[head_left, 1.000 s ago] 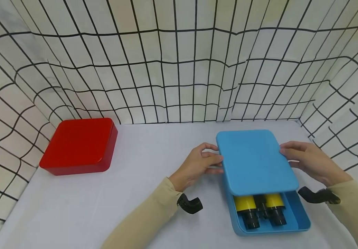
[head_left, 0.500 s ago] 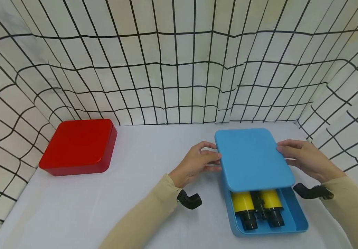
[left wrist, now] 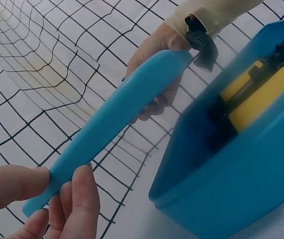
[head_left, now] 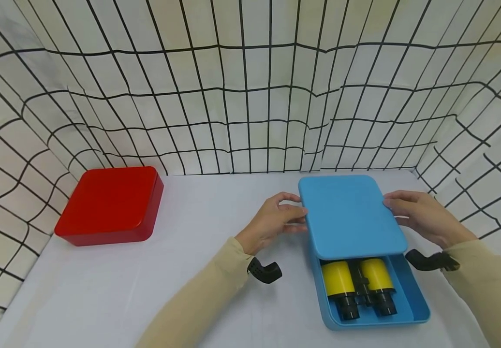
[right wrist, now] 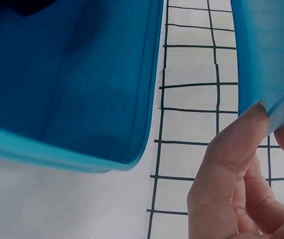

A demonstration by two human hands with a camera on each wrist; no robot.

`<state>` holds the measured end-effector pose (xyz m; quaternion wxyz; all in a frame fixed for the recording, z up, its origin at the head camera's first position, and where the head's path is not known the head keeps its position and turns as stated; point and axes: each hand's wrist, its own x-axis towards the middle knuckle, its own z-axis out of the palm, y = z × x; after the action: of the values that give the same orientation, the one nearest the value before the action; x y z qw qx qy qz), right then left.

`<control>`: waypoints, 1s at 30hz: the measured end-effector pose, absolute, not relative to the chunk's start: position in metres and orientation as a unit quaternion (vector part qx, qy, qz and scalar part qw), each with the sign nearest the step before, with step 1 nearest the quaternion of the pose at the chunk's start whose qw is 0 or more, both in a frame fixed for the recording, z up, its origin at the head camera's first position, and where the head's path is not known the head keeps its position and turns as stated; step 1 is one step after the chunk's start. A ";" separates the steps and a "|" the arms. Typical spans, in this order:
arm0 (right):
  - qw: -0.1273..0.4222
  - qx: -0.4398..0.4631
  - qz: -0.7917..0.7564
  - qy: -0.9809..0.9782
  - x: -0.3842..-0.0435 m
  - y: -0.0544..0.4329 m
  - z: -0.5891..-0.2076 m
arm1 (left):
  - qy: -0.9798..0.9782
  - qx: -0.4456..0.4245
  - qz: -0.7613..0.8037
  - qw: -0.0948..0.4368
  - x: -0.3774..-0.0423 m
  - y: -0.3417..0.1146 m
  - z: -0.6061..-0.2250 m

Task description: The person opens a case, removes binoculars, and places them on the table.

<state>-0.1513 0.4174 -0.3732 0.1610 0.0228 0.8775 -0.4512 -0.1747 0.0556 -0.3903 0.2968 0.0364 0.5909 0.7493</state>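
Observation:
A light blue lid (head_left: 352, 217) is held between both hands, raised over a blue box (head_left: 413, 302) on the right. My left hand (head_left: 274, 220) pinches its left edge, thumb on top and fingers beneath, as the left wrist view shows. At the opposite edge my right hand (head_left: 426, 215) pinches the lid between thumb and fingers. Inside the box lie yellow and black binoculars (head_left: 338, 279), their far end hidden under the lid in the head view. In the left wrist view the lid (left wrist: 117, 119) is tilted and apart from the box wall (left wrist: 231, 184).
A closed red box (head_left: 111, 203) sits at the back left of the white table (head_left: 215, 290). White walls with a black grid (head_left: 250, 106) enclose the back and both sides. Each wrist wears a black camera mount (head_left: 265, 271).
Both hands have shifted the lid slightly back and to the left, uncovering more of the binoculars. The red box stays put.

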 end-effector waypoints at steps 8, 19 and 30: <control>0.164 0.028 -0.463 0.870 -0.157 0.418 -0.372 | 0.595 0.035 0.749 0.290 -0.181 0.056 -0.389; 0.165 0.039 -0.454 0.875 -0.166 0.418 -0.372 | 0.601 0.035 0.744 0.291 -0.192 0.060 -0.389; 0.174 0.050 -0.466 0.866 -0.176 0.418 -0.376 | 0.611 0.028 0.735 0.293 -0.202 0.063 -0.390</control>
<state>-0.1762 0.4177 -0.3755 0.1742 0.0501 0.8660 -0.4661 -0.2017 0.0628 -0.3903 0.2932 0.0277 0.6109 0.7349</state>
